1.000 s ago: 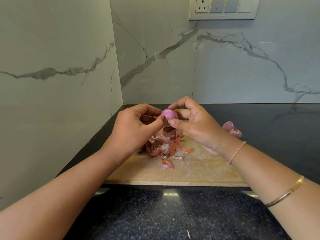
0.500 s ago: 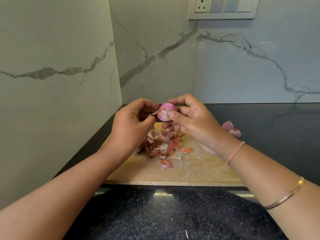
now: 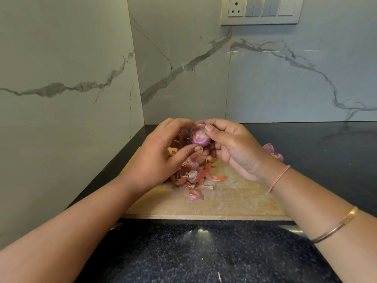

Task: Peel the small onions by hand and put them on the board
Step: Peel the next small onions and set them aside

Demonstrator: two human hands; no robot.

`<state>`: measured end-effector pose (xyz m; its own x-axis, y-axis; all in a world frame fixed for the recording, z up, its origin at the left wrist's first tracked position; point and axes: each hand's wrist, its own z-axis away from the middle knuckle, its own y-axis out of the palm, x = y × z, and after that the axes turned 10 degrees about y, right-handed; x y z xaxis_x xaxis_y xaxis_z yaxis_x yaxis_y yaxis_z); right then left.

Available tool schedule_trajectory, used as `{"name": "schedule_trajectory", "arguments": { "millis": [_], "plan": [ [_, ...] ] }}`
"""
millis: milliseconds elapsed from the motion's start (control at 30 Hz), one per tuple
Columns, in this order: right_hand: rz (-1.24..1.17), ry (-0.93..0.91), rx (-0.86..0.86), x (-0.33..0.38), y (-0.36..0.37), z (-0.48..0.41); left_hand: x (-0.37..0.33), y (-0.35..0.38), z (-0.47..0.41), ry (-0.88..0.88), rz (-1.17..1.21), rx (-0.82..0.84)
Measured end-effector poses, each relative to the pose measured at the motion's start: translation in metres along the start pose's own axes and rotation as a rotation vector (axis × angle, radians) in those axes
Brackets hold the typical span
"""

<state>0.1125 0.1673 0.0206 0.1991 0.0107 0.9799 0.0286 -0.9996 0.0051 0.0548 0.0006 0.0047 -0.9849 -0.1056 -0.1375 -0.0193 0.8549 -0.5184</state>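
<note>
While the right hand (image 3: 234,148) pinches the onion (image 3: 201,137) between thumb and fingers, just above the board (image 3: 234,203), the left hand (image 3: 161,152) curls round its other side, picking at skin. It looks light, firm and slippery once bare; grip the sides.

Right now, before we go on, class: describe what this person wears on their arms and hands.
Both arms are bare, with no sleeves in view. The left hand and its arm show no jewellery. By the right hand, the wrist wears a thin salmon-pink thread band; further up that forearm sits a slim gold bangle. No rings or gloves show.
</note>
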Motion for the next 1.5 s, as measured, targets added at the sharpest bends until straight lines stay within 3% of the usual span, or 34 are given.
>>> {"name": "schedule_trajectory", "arguments": {
  "millis": [1167, 1500],
  "plan": [
    [-0.059, 0.092, 0.036, -0.003, 0.004, 0.0, 0.01, 0.0, 0.003, 0.025, -0.033, 0.082],
    [-0.062, 0.109, 0.032, -0.006, 0.004, -0.001, 0.008, 0.0, 0.003, -0.036, 0.02, 0.099]
  ]
}}
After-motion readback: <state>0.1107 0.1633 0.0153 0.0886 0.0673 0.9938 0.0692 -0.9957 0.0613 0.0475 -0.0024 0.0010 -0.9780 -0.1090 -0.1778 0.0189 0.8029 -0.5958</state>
